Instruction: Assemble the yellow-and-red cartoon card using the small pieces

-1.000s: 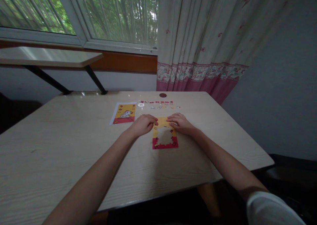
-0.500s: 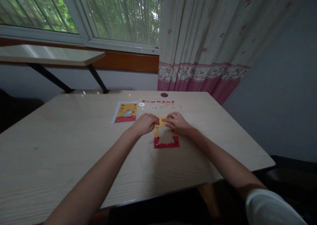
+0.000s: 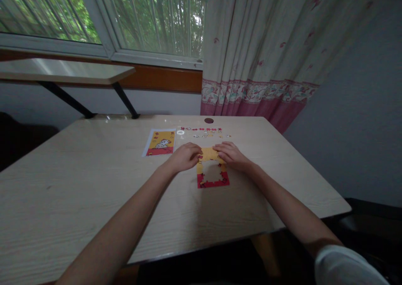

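Note:
A partly assembled jigsaw puzzle (image 3: 213,184) lies flat on the table in front of me. Its border is yellow above and red below, and bare tabletop shows through the jagged hole in its middle. My left hand (image 3: 187,156) is closed at the upper left edge, with bent fingertips gripping the puzzle there. On the upper right, my right hand (image 3: 233,155) rests with fingers stretched out and their tips touching the yellow part. The fingers cover some of both side edges.
Several loose puzzle pieces (image 3: 207,129) lie in rows beyond the puzzle. A printed picture sheet (image 3: 162,142) with a white animal on yellow and red sits to the left. A round dark hole cover (image 3: 209,120) is near the table's back edge, below the curtain (image 3: 238,92).
My right hand has drawn back to the right, from over the upper part of the puzzle to its edge, uncovering more yellow. My left hand stays at the left edge.

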